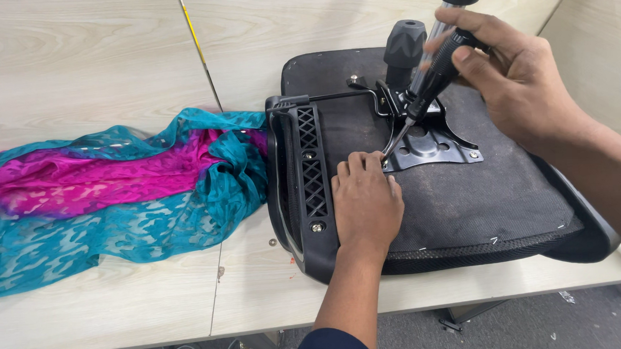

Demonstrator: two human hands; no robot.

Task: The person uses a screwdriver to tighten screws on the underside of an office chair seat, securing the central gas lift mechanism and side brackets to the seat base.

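While your right hand (523, 81) grips the black handle of the screwdriver (428, 78), the tool slants from upper right down to lower left, its long axis running that way and its metal tip pointing down at the near-left corner of the metal plate (431, 145). Your left hand (366, 203) lies palm down on the seat (465, 196), fingers curled and pinched together right at the tip; what they pinch is too small to tell.

The screwdriver has a ribbed black grip and a short shiny shaft. The plate is black, roughly square, with raised pressings and screw holes at its corners, and it sits on the upturned underside of the seat. A black knob (405, 45) and a chrome column (450, 8) rise from the plate's far side, and a thin black lever (335, 96) runs left from it.

The seat is dusty black fabric, lying upside down on the pale wooden table (96, 58). A black latticed bracket (310, 167) with screws runs along its left edge. Just beside that, touching the bracket, a pink and teal cloth (102, 197) spreads leftward across the table.
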